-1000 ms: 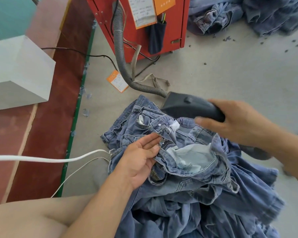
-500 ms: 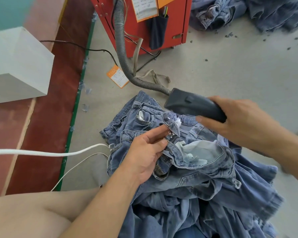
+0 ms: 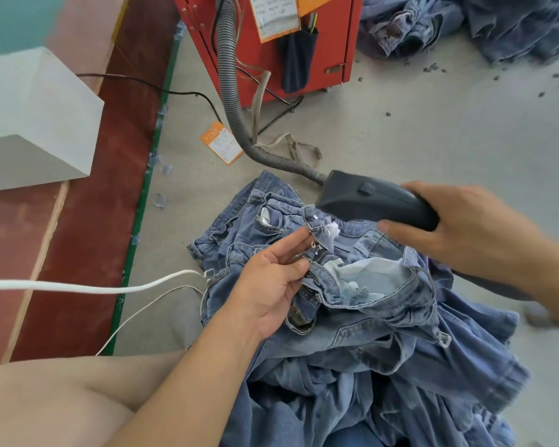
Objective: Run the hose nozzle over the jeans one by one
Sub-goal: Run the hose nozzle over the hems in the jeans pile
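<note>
A heap of blue jeans (image 3: 384, 343) lies on the grey floor in front of me, the top pair with its waistband open and pale lining showing. My left hand (image 3: 271, 285) pinches the fly edge of that waistband near the zipper, palm up. My right hand (image 3: 471, 227) grips the dark hose nozzle (image 3: 368, 198), whose wide mouth sits at the waistband button. A grey ribbed hose (image 3: 229, 91) runs from the nozzle up to the red machine (image 3: 271, 37).
A second pile of jeans (image 3: 465, 24) lies at the back right. An orange tag (image 3: 221, 142) and a cloth strip lie by the hose. A white box (image 3: 36, 117) sits on the red-brown strip at left. White cords (image 3: 94, 288) cross near my knee.
The nozzle has moved down a little onto the waistband button flap. My left hand has shifted slightly, lifting the fly edge toward the nozzle mouth.
</note>
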`<state>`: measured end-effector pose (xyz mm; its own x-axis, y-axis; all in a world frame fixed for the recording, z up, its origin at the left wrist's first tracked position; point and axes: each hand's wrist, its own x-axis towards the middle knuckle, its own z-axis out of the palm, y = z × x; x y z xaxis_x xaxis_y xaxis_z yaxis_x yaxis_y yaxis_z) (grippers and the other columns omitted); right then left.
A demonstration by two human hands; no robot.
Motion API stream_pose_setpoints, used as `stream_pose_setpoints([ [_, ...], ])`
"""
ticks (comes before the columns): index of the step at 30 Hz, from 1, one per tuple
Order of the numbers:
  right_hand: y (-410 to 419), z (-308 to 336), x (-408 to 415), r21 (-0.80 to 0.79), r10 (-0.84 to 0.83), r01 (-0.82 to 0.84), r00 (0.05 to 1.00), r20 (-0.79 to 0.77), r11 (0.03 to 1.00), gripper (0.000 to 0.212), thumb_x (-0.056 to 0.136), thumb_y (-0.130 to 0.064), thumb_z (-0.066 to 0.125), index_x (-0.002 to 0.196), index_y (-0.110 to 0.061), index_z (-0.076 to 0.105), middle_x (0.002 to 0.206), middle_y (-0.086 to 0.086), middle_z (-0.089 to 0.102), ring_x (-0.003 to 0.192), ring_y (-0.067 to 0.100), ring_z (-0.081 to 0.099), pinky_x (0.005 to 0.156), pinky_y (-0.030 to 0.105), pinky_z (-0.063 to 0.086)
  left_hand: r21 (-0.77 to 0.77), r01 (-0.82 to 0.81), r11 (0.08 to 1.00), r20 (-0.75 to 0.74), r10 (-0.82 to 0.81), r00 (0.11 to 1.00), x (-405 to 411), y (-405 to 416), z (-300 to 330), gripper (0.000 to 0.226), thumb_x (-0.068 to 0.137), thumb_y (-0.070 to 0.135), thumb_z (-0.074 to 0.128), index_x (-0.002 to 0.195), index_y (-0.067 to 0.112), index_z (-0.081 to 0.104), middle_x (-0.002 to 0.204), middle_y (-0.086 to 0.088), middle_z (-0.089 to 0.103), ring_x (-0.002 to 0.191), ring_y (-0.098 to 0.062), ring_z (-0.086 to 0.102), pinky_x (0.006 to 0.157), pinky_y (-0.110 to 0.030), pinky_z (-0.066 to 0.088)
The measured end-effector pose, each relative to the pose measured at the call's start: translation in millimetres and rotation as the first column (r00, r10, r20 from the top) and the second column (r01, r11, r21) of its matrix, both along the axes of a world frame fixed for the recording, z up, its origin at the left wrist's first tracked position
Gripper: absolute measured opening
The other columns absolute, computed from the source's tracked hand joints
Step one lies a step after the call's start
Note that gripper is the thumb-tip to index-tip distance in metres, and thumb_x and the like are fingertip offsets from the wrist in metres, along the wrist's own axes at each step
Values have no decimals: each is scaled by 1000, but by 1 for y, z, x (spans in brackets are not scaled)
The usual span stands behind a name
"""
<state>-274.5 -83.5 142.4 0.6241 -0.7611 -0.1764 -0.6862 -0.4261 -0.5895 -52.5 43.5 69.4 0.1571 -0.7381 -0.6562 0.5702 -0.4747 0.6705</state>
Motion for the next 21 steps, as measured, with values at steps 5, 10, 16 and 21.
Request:
stream_pose_setpoints([
  [5, 11, -7, 4, 51, 145, -141, 986, -87, 989, 33, 84, -63, 59, 108, -42, 65, 63, -16, 64, 63, -3, 63, 53, 17, 44, 7, 31, 1000, -7, -31, 1000, -4, 2, -4, 58, 94, -23, 46, 119, 21, 74, 123, 2, 75, 105, -5, 68, 81, -20, 56],
  [10, -6, -10, 10, -8, -29, 29, 999, 41, 1000, 21, 85, -63, 59, 97, -45, 58, 62, -13, 62, 64, -5, 61, 47, 18, 40, 5, 14, 1000, 9, -14, 1000, 4, 3, -5, 56, 93, -23, 47, 112, 22, 74, 114, 4, 78, 96, -3, 73, 74, -19, 58],
  [16, -5, -11, -10, 136, 139, -132, 989, -44, 982, 15, 86, -58, 67, 87, -44, 62, 73, -23, 67, 62, 2, 64, 60, 17, 48, 5, -3, 1000, -47, 3, 999, 8, 2, -10, 59, 93, -25, 45, 118, 20, 72, 114, 4, 78, 95, -3, 74, 71, -19, 58],
  [21, -2, -17, 15, 105, 67, -77, 993, 97, 992, 9, 89, -51, 67, 94, -45, 62, 76, -30, 65, 59, 0, 62, 54, 13, 44, 25, 17, 1000, -85, -15, 996, 5, 6, -8, 65, 90, -26, 45, 102, 25, 84, 117, 3, 77, 101, -4, 73, 76, -20, 59],
])
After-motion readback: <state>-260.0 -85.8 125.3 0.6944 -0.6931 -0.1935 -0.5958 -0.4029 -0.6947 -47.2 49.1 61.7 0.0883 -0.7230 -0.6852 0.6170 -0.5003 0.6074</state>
